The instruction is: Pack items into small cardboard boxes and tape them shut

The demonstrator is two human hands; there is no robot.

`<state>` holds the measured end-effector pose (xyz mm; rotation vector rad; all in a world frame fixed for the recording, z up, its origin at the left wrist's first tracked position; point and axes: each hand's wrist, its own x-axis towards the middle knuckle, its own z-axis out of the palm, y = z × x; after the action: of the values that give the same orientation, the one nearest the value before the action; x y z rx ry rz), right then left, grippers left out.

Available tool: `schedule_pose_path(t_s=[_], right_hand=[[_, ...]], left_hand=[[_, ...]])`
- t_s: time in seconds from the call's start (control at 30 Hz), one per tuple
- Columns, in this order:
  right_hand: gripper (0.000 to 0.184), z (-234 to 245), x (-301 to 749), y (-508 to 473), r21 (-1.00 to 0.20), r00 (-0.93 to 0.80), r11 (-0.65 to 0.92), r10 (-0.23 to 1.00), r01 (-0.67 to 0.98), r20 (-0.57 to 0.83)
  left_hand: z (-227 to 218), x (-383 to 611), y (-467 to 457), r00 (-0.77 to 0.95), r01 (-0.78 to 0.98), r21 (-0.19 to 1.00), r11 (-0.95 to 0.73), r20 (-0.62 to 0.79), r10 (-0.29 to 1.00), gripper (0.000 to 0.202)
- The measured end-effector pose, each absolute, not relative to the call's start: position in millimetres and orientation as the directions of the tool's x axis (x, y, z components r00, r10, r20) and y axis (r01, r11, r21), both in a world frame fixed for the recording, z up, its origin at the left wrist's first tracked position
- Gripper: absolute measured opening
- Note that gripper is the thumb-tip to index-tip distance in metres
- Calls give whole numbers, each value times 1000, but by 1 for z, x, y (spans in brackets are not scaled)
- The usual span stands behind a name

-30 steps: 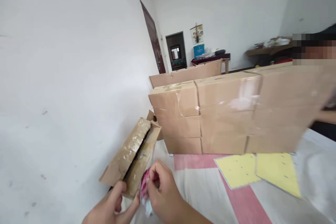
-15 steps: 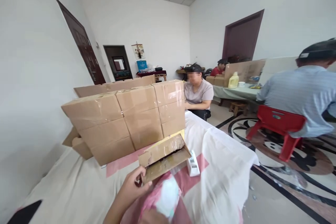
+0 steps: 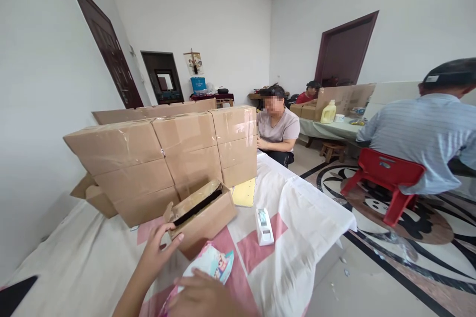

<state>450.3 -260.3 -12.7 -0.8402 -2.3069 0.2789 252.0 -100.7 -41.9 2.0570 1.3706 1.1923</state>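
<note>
Two hands in the head view, and look at the change from half a second ago! The open carton (image 3: pixel 210 220), its taped top turned towards the camera then, now shows its plain near wall, the dark slit facing up. Left hand (image 3: pixel 158 250) grips its near corner, thumb and fingers pinching; the carton lies just beyond those fingertips, its long axis running away forward and to the right. More of the yellow sheet (image 3: pixel 244 193) has come into sight past its far end. And the right hand (image 3: pixel 210 297)? Blurred over the pink-and-white packet (image 3: pixel 213 265), so grasping or merely resting, I cannot tell! That packet points forward-right from beneath it, printed end leading.
</note>
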Motion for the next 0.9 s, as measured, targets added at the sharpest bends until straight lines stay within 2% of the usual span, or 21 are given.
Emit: schedule_pose_path(t_s=[0.07, 0.17, 0.27, 0.33, 0.43, 0.5, 0.73, 0.9], right_hand=[[21, -12, 471, -245, -350, -637, 772, 636, 531, 436], [24, -5, 492, -231, -247, -731, 795, 607, 554, 313], [26, 5, 494, -224, -177, -776, 820, 573, 545, 265], [34, 11, 491, -217, -144, -803, 836, 548, 529, 234], [46, 18, 485, -204, -155, -847, 865, 499, 476, 185], [53, 21, 482, -196, -175, -867, 873, 479, 456, 133], [65, 34, 473, -187, -187, -862, 842, 494, 507, -113], [66, 39, 469, -193, -204, -836, 811, 529, 548, -146]], left_hand=[[-44, 249, -90, 188, 558, 674, -484, 466, 865, 44], [-49, 245, -75, 216, 501, 708, -498, 454, 864, 45], [-60, 246, -70, 189, 468, 743, -479, 445, 875, 44], [-70, 253, -74, 122, 457, 741, -492, 495, 860, 46], [-84, 267, -87, -17, 460, 748, -479, 547, 837, 53], [-89, 272, -94, -49, 470, 756, -456, 539, 841, 55], [-89, 261, -93, -12, 461, 743, -485, 552, 834, 51], [-86, 264, -97, 6, 454, 750, -481, 537, 843, 54]])
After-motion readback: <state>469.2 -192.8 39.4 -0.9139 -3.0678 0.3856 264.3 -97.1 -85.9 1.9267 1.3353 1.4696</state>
